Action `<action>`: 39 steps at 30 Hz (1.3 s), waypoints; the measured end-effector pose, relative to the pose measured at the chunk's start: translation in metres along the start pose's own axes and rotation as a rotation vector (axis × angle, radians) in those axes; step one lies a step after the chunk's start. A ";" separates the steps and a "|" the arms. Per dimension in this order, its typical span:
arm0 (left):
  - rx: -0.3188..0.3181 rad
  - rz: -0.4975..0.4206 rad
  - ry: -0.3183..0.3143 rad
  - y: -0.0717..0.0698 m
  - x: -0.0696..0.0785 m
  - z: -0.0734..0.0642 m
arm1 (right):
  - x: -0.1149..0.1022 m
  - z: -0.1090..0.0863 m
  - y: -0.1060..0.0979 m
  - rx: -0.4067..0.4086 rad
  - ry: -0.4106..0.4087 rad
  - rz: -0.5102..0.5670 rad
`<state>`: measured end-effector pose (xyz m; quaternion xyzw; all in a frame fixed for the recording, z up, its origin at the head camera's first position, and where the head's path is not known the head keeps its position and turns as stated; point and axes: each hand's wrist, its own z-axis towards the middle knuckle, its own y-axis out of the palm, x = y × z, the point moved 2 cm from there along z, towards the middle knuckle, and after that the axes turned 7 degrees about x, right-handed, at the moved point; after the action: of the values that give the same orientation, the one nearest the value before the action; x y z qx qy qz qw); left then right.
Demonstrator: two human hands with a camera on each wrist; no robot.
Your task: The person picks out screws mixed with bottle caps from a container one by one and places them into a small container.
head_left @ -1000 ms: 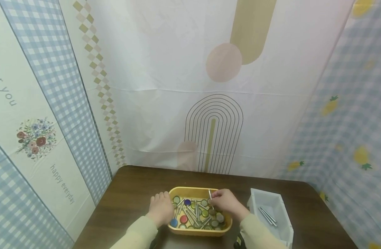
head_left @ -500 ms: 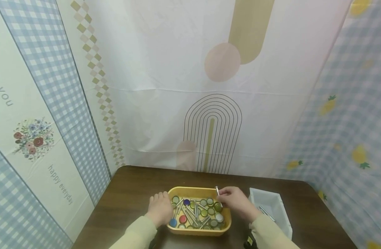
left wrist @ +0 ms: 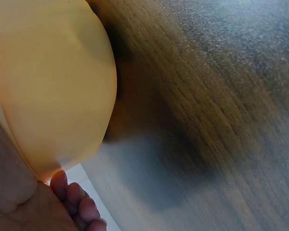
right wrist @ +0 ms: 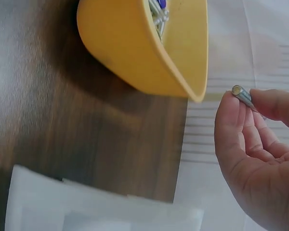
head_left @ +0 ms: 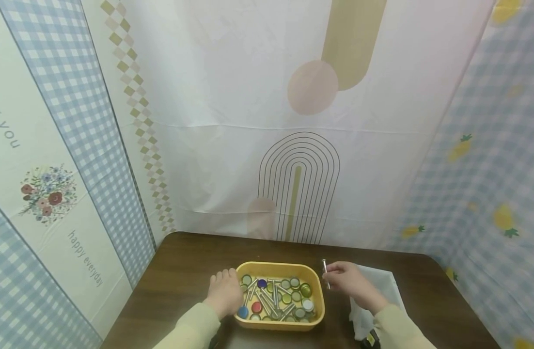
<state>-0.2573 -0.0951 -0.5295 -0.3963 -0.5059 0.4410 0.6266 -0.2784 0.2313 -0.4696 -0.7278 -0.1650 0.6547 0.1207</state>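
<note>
My left hand holds the left end of a yellow plastic tub, fingers curled at its rim. In the left wrist view, the tub's smooth outer wall lies against the hand. Several bottle caps, among them a red cap, lie in the tub with several silver metal pins. Just right of the tub, my right hand pinches one flat-headed metal pin nearly upright between thumb and fingers. The right wrist view shows the round end of this pin at the fingertips.
A white bin stands at the right, partly hidden by the right forearm; its edge shows in the right wrist view. Both containers are on a brown wooden table. Patterned cloth hangs behind and at the sides.
My right hand has moved right with the pin, from over the tub's right side to the space between tub and white bin. The left hand has stayed on the tub.
</note>
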 end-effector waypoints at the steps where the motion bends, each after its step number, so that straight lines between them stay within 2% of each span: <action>1: 0.000 -0.001 0.000 0.000 0.000 0.000 | 0.001 0.000 -0.003 0.010 0.005 -0.003; 8: -0.004 -0.005 -0.004 0.003 0.000 0.001 | 0.005 -0.003 -0.027 0.085 0.047 -0.016; 17: -0.006 0.010 -0.010 0.005 -0.003 0.002 | 0.010 -0.007 -0.053 0.104 0.070 -0.055; 23: -0.017 0.007 -0.014 0.004 -0.002 0.002 | 0.023 -0.006 -0.067 0.131 0.102 -0.075; 26: -0.016 0.015 -0.009 0.002 -0.001 0.001 | 0.030 -0.005 -0.074 0.150 0.122 -0.125; 32: -0.017 0.011 -0.007 0.000 -0.001 0.001 | 0.050 -0.004 -0.074 0.191 0.171 -0.196; 39: -0.022 0.002 -0.016 0.005 -0.002 0.003 | 0.069 -0.008 -0.061 0.189 0.168 -0.232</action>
<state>-0.2613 -0.0957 -0.5349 -0.4000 -0.5152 0.4391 0.6179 -0.2695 0.3153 -0.5076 -0.7412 -0.1750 0.5860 0.2768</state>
